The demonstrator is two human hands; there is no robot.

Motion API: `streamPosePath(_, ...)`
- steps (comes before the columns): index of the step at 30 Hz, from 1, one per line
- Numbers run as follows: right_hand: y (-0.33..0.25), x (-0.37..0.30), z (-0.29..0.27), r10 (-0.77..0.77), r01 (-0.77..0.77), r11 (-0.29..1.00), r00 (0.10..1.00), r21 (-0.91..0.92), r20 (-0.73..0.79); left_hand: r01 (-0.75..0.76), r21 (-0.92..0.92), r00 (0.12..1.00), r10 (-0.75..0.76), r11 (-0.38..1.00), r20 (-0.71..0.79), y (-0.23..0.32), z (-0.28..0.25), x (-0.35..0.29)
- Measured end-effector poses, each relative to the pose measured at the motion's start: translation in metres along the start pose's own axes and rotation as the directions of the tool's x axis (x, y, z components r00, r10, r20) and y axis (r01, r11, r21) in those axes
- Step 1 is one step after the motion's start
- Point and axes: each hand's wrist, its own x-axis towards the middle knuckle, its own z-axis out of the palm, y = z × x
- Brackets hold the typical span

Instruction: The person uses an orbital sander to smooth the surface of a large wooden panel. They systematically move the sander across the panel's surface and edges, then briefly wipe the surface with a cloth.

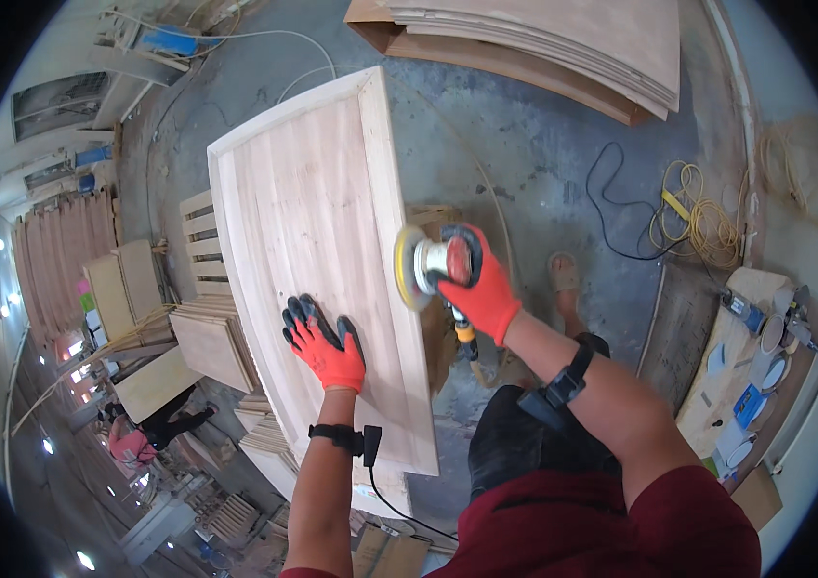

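A framed wooden panel (317,222) of pale boards lies in front of me, its long side running away from me. My left hand (327,349), in a red glove with black fingertips, rests flat on the panel with the fingers spread. Wrapped round a handheld orbital sander (448,260) is my gloved right hand (486,294). The sander is tipped on its side, its yellow round pad (411,268) facing the panel's right edge. Whether the pad touches that edge I cannot tell. A hose fitting with a yellow-orange part (466,339) hangs below the sander.
Stacked boards (544,43) stand at the far right. A coiled yellow hose (693,217) and a black cable (606,197) lie on the floor. A bench (717,385) with tools and discs is at right. Wooden panels (211,337) and another person (134,443) are at left.
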Motion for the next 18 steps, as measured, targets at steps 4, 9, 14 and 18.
streamPosePath(4,0.009,-0.071,0.007,0.028,-0.03,0.999,0.998,0.029,0.057,0.012,0.022,1.0,-0.012,1.0,-0.019,-0.003,0.003,-0.003)
streamPosePath(9,0.039,-0.156,0.022,0.016,-0.02,0.998,0.997,0.06,0.076,-0.055,0.002,0.994,0.055,0.998,-0.092,-0.021,0.009,-0.004)
streamPosePath(14,0.065,-0.22,0.033,-0.065,0.063,0.994,0.997,0.085,0.03,-0.233,-0.014,0.97,0.234,0.972,0.067,-0.065,-0.002,-0.085)
streamPosePath(18,0.077,-0.286,0.043,0.0,-0.002,0.996,1.0,0.093,0.025,-0.316,0.041,0.948,0.313,0.948,0.052,-0.12,0.011,-0.175)
